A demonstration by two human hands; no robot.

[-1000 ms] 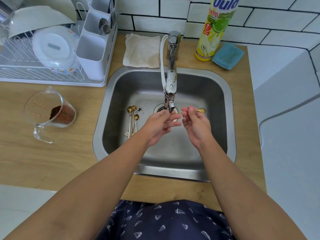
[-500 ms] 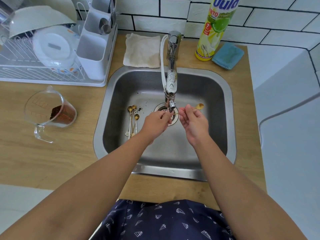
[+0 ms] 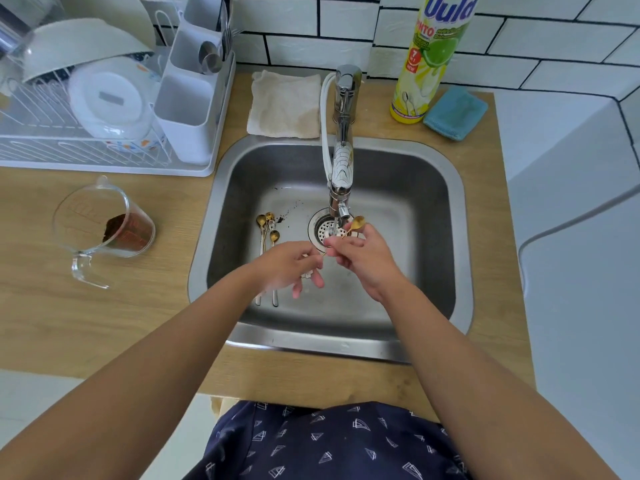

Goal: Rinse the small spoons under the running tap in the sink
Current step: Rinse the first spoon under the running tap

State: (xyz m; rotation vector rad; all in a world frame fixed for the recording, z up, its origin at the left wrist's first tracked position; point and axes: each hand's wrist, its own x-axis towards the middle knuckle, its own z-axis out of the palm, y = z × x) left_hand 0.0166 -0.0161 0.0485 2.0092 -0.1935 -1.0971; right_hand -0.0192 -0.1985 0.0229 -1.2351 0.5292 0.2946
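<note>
Rinsing 1 gold teaspoon is the step in hand, inside the steel sink, bowl beside the tap nozzle. The right hand pinches its stem; the left hand seems loosely open at the tip. Next: tilt it under the stream. Other gold spoons lie just left.

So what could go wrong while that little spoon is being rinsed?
The gold spoon is only pinched in the right hand, directly over the drain strainer; wet fingers might drop it there. Dark grounds lie beside the waiting spoons, so splashing could wash grit back onto them.
</note>
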